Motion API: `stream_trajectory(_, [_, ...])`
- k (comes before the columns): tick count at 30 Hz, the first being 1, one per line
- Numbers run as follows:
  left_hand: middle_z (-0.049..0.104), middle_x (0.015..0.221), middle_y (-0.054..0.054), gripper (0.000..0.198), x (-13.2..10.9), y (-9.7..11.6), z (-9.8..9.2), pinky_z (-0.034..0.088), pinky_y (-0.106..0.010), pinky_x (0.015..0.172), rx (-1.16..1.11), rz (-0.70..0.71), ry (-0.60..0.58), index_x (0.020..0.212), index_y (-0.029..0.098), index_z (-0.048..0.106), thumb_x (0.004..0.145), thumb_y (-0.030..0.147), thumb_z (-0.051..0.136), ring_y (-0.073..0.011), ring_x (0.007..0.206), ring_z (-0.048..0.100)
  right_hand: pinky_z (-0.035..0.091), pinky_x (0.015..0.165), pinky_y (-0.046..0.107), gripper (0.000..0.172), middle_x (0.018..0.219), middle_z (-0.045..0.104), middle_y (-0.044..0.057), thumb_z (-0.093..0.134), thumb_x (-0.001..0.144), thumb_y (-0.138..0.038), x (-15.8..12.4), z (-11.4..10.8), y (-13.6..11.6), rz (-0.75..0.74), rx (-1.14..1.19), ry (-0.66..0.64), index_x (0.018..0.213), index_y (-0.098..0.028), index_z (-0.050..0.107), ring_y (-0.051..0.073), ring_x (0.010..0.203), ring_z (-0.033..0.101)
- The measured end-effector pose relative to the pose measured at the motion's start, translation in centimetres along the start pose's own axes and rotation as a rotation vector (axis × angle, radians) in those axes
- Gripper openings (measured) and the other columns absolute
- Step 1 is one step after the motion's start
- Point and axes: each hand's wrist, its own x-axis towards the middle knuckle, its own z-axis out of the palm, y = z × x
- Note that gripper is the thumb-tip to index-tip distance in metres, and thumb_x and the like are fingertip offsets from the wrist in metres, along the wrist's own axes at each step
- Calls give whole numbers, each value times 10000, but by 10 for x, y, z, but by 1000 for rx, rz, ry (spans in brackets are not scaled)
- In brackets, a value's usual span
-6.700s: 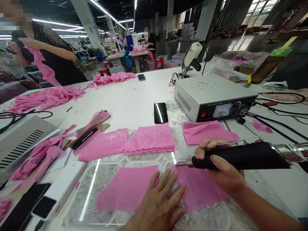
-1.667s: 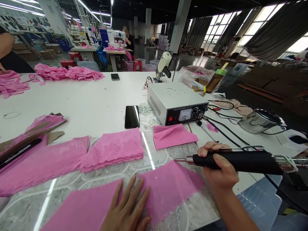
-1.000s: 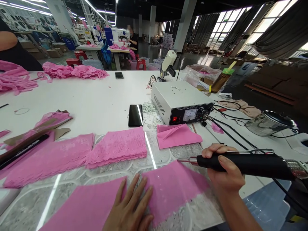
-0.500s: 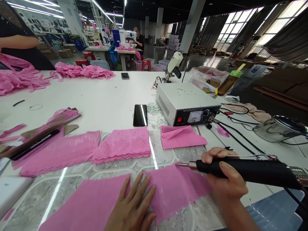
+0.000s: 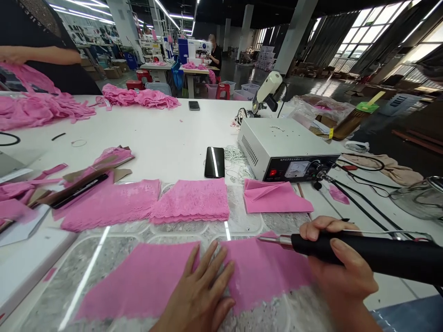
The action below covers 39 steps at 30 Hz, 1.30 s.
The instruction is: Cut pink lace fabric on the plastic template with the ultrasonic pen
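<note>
Left panel [image 5: 138, 281]: plain pink, lies flat on the grey mat [image 5: 116, 251], slants down along its outer edge. Right panel [image 5: 256, 276]: shares the colour, lies just beside, shows faint creases. Tool [image 5: 321, 246]: wears a black sleeve, points its slim metal tip left, reaches the right panel's upper edge; contact hard to tell.

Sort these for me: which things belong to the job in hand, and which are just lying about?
Part of the job:
left pink panel, right pink panel, left hand across both
black-handled tool in the right hand
grey box, probably, given its cables

Just lying about, it seems:
near phone
far phone
green-lidded bottle
</note>
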Motion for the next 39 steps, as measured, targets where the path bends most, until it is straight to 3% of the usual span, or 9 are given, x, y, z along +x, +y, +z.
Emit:
stream_trajectory(4, [506, 1464, -93, 452, 0, 1, 0, 317, -571, 1153, -12, -11, -26, 1376, 163, 535, 936, 261, 569, -309, 1433, 351, 506, 541, 327, 92, 761, 559, 4, 639, 697, -227, -8, 11, 1, 22, 19, -64, 786, -203, 635, 122, 568, 523])
stream_trajectory(16, [527, 1445, -104, 440, -1, 1, -1, 288, -579, 1164, -10, -5, -22, 1361, 157, 548, 942, 291, 567, -310, 1418, 379, 523, 559, 345, 60, 813, 574, 16, 635, 756, -226, -14, 16, 11, 32, 9, -131, 816, -224, 637, 135, 601, 547])
stream_trajectory(21, [548, 1427, -94, 427, -1, -2, 1, 180, -563, 1205, 23, 8, 15, 1347, 167, 566, 937, 287, 568, -296, 1437, 346, 532, 560, 347, 72, 785, 577, 8, 658, 750, -237, -13, 19, 11, 8, -13, -143, 817, -220, 641, 140, 601, 553])
stream_trajectory(26, [570, 1405, -76, 383, -2, -8, 10, 39, -528, 1225, 66, 58, 84, 1317, 170, 600, 952, 252, 523, -286, 1467, 282, 499, 553, 306, 110, 804, 569, 5, 618, 706, -226, -2, 15, 6, -37, 69, -7, 812, -207, 643, 118, 582, 544])
stream_trajectory(34, [635, 1323, -86, 346, 0, -22, 18, 72, -497, 1233, 80, 132, 134, 1268, 175, 635, 969, 295, 507, -260, 1488, 229, 451, 536, 294, 98, 726, 585, 7, 592, 645, -214, 10, -40, -16, -142, -48, 239, 734, -186, 621, 119, 546, 537])
stream_trajectory(39, [584, 1392, -81, 392, -8, -26, 22, 53, -494, 1233, 116, 133, 55, 1323, 198, 597, 955, 315, 533, -260, 1499, 186, 453, 546, 309, 100, 728, 588, 7, 596, 649, -224, 4, -48, -14, -158, -66, 287, 740, -193, 623, 127, 541, 543])
